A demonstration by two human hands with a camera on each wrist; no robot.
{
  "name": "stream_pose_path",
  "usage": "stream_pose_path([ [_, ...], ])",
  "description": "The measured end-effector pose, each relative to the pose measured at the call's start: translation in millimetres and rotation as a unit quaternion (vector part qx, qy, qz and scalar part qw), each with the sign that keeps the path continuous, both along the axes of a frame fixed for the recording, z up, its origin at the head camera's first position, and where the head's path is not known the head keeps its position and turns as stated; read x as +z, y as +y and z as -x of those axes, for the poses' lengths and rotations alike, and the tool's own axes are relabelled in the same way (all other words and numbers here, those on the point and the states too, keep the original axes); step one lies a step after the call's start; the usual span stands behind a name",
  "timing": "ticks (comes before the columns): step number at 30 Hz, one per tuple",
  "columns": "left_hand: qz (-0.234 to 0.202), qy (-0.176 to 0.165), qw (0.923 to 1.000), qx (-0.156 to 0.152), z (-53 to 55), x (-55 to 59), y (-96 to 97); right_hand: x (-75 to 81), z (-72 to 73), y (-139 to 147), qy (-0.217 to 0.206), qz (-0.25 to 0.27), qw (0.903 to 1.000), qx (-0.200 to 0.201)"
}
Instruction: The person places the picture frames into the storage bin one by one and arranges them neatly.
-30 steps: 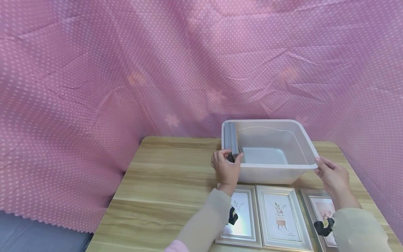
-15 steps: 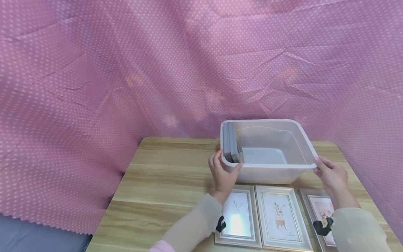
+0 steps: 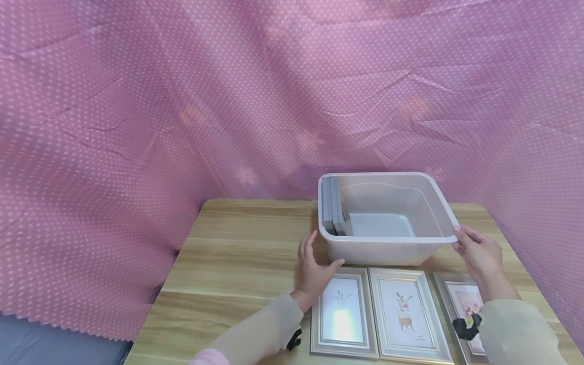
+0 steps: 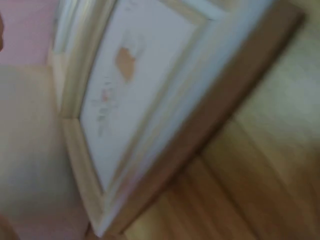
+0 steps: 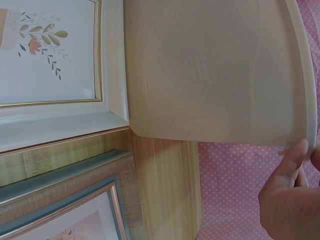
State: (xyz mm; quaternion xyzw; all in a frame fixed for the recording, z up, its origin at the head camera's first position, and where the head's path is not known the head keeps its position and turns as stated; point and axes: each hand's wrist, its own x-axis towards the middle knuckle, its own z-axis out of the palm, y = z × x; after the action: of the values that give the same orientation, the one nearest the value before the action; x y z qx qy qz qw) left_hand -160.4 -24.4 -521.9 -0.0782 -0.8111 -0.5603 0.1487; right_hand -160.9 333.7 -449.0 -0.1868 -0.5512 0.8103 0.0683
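My right hand pinches the front right corner of the rim of a whitish plastic bin; the right wrist view shows thumb and fingers on that rim. Inside the bin, grey picture frames stand on edge along the left wall. Fingers spread, my left hand holds nothing, low beside the bin's front left corner. Its thumb overlaps the top edge of a silvery picture frame lying flat. That framed print fills much of the blurred left wrist view, where the hand itself barely shows.
Beside it lies a second silvery frame with a potted-plant print. A grey-brown frame lies farther right, partly under the right forearm. All rest on a wooden table; pink dotted cloth hangs behind.
My left hand has left the grey frames at the bin's left end and come down toward me, off the rim. My right hand stays on the corner; the bin has shifted slightly left in view.
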Motion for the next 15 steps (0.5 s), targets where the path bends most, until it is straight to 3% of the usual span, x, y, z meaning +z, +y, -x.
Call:
stream_pose_path([
  [7, 0.090, -0.040, 0.9951, -0.003, -6.3, -23.7, -20.5, 0.8, -0.8, -0.7, 0.002, 0.006, 1.0000, 0.001],
  [15, 0.130, -0.044, 0.9905, -0.013, -6.6, -43.6, -33.9, 1.1, -2.7, -1.8, 0.009, 0.000, 1.0000, 0.001],
])
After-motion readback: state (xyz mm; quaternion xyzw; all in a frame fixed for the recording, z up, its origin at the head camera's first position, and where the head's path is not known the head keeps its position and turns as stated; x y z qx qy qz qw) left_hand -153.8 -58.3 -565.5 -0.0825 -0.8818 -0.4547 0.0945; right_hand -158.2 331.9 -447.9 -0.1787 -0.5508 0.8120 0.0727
